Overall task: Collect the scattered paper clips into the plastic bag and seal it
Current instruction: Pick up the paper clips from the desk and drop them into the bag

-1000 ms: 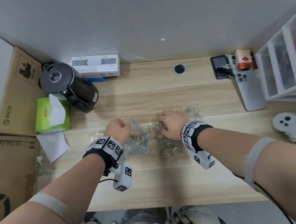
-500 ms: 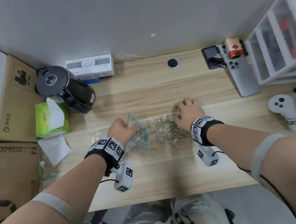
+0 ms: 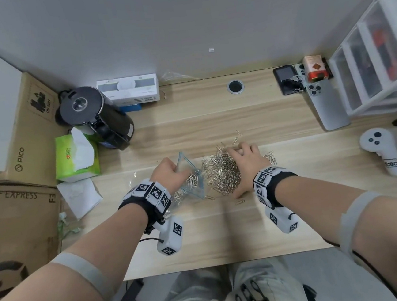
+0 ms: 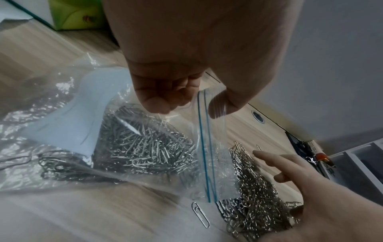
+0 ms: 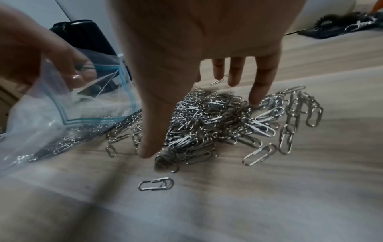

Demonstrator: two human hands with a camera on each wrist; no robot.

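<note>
A clear plastic bag (image 3: 190, 175) with a blue zip strip lies on the wooden desk (image 3: 225, 233), its mouth facing right. My left hand (image 3: 170, 175) pinches the upper lip of the bag (image 4: 209, 131) and holds the mouth up; many clips lie inside (image 4: 145, 147). A heap of silver paper clips (image 3: 219, 175) sits just right of the mouth. My right hand (image 3: 243, 162) is spread over the heap (image 5: 207, 117) with straight fingers (image 5: 261, 85) touching the clips. Single loose clips (image 5: 155, 184) lie on the near side.
A black kettle (image 3: 96, 117), a green tissue pack (image 3: 75, 156) and cardboard boxes (image 3: 16, 218) stand to the left. A phone (image 3: 327, 105), a white controller (image 3: 381, 150) and plastic drawers (image 3: 374, 65) are on the right. Stray clips (image 3: 237, 134) lie beyond the heap.
My right hand went right to the far stray clips, then came back over the heap with fingers spread. The left hand keeps holding the bag mouth up.
</note>
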